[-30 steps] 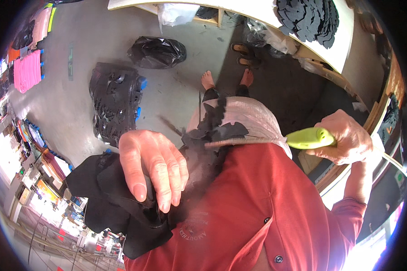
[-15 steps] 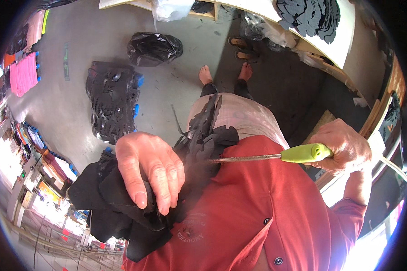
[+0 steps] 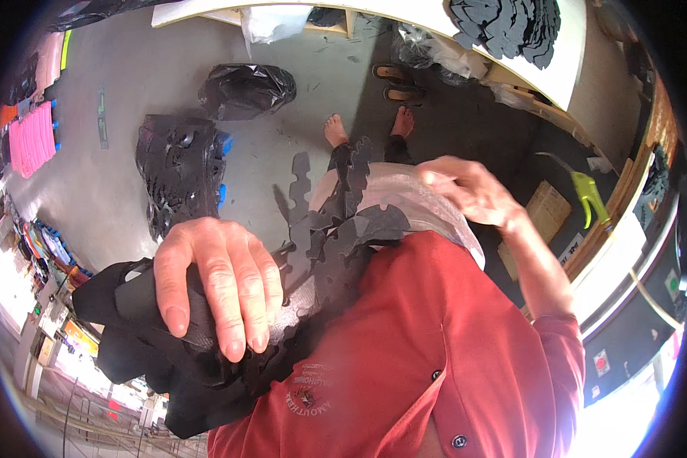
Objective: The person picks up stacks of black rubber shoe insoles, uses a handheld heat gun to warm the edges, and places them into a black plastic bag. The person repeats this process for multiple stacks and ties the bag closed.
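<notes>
My left hand (image 3: pixel 220 286) is closed over a thick bundle of black cut pieces (image 3: pixel 141 359), its fingers curled across the top and the underside hidden. Jagged black strips (image 3: pixel 349 183) with scalloped edges stick out from the bundle, in front of my red shirt (image 3: pixel 389 328). My right hand (image 3: pixel 473 187) is beside the pale cloth (image 3: pixel 401 177) over my lap. Its fingers are smeared by motion, and whether they touch the cloth I cannot tell. Apart from it, a green air blow gun (image 3: pixel 588 197) with a thin nozzle is at the right, near a wooden edge.
On the floor lie a stack of black sheets (image 3: pixel 177 172) with blue bits at its side, a black plastic bag (image 3: pixel 246 91) and sandals (image 3: pixel 401 93). A white table (image 3: pixel 572 69) carries dark cut pieces (image 3: pixel 507 29). Pink material (image 3: pixel 32 139) is stacked at the far left.
My right hand has let go of the green air blow gun and moved left toward the pale cloth. My left hand and the black bundle have shifted slightly left.
</notes>
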Available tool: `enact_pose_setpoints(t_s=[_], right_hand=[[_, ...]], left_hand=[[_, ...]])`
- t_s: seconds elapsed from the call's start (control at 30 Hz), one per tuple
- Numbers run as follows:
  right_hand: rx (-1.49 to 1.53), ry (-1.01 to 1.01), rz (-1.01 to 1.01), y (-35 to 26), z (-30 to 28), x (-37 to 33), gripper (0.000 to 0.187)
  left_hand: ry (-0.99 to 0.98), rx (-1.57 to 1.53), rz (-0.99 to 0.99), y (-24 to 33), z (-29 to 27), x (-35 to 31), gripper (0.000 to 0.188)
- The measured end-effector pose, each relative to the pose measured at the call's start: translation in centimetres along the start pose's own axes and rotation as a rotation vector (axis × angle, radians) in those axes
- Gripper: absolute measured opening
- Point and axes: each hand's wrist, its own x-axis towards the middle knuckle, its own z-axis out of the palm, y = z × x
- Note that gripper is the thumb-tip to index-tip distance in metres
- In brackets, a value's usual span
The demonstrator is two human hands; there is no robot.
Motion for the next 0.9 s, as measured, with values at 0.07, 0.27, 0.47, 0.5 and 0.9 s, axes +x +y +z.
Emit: enact_pose_setpoints(t_s=[0.07,0.27,0.47,0.5,0.9], right_hand=[[0.316,-0.088,0.027,-0.4,3.4,2.5,0.066],[1.163,-0.005,0.145,-2.7,7.3,4.8,0.024],[0.748,0.495,-0.107,-4.1,6.0,4.4,0.013],[0.595,0.569,-0.234,-4.5,5.9,4.3,0.015],[0.577,0.376,-0.528,-11.1,6.6,4.0,0.025]], left_hand=[[0.024,0.002,-0.004,-0.1,0.0,0.3,0.024],[-0.004,-0.009,-0.028,0.2,-1.4,-0.1,0.029],[0.167,0.122,0.046,-0.4,-2.2,-2.4,0.039],[0.204,0.115,0.059,-0.6,-2.4,-2.7,0.040],[1.434,0.466,0.167,-4.1,-0.4,1.1,0.050]])
